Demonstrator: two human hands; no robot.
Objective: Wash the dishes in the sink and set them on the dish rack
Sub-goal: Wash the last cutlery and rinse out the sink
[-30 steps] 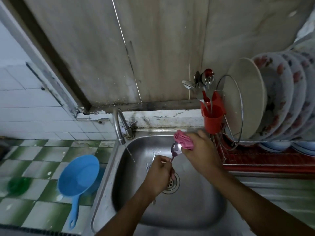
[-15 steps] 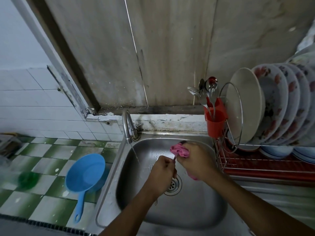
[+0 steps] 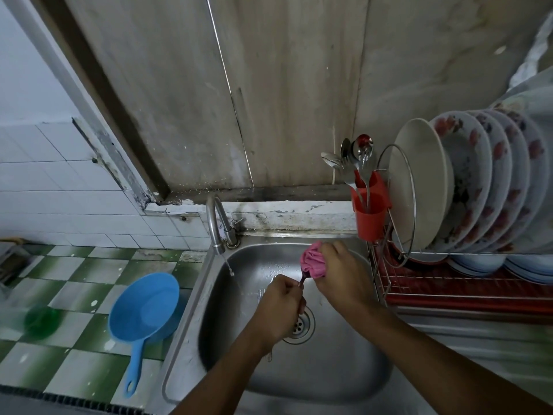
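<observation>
over the steel sink [image 3: 329,372], the left hand [image 3: 282,307] gripped a spoon [image 3: 302,278] by its handle in curled fingers, while the right hand [image 3: 342,275] clutched a pink cloth [image 3: 312,260] bunched around the spoon's bowl. the tap [image 3: 214,223] dripped at the sink's far left. right of the sink, the dish rack [image 3: 449,293] held upright plates [image 3: 466,181] and a red cutlery holder [image 3: 369,212].

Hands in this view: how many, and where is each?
2. The left hand grips a spoon by its handle above the drain; the right hand holds a pink cloth round the spoon's other end.
</observation>
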